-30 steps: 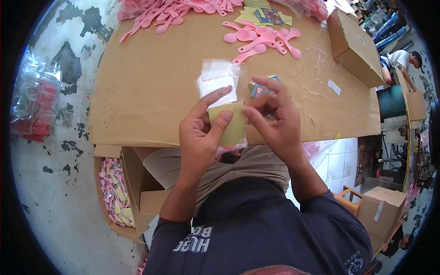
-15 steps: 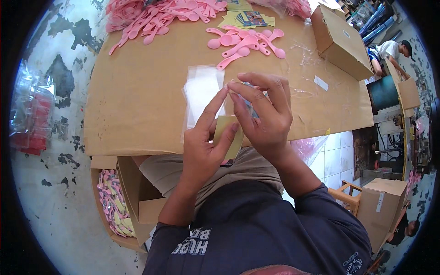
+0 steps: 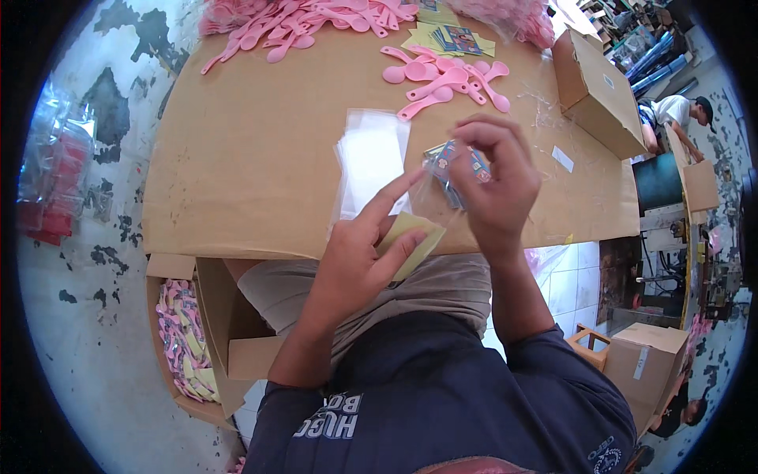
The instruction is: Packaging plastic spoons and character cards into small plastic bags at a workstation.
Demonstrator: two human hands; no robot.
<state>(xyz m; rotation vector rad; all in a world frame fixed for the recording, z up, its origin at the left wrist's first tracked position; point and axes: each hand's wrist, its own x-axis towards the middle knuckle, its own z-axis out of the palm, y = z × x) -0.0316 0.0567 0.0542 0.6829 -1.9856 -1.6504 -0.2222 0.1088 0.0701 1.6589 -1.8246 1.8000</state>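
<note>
My left hand (image 3: 359,257) is closed on a yellow card (image 3: 417,243), with the thumb lying across it. Its raised index finger meets a clear plastic bag (image 3: 426,196), whose outline is hard to follow. To the right, my right hand (image 3: 501,178) is lifted with its fingers curled and smeared by motion; whether it grips anything is unclear. Printed blue cards (image 3: 452,172) show between the two hands, partly covered by the right one. Left of them, a stack of clear plastic bags (image 3: 371,166) lies on the brown table (image 3: 245,158).
Pink measuring spoons (image 3: 442,79) lie beyond the bags, with a larger spoon heap (image 3: 316,20) at the far left. More yellow cards (image 3: 454,39) lie behind. A cardboard box (image 3: 596,95) stands at the right; another box (image 3: 185,344), below left, holds packed pink items. A co-worker (image 3: 675,110) sits far right.
My right hand has pulled away from the left fingertips, to the right and up, uncovering the printed cards. The left hand keeps the yellow card, now tilted more. The whole view has shifted slightly.
</note>
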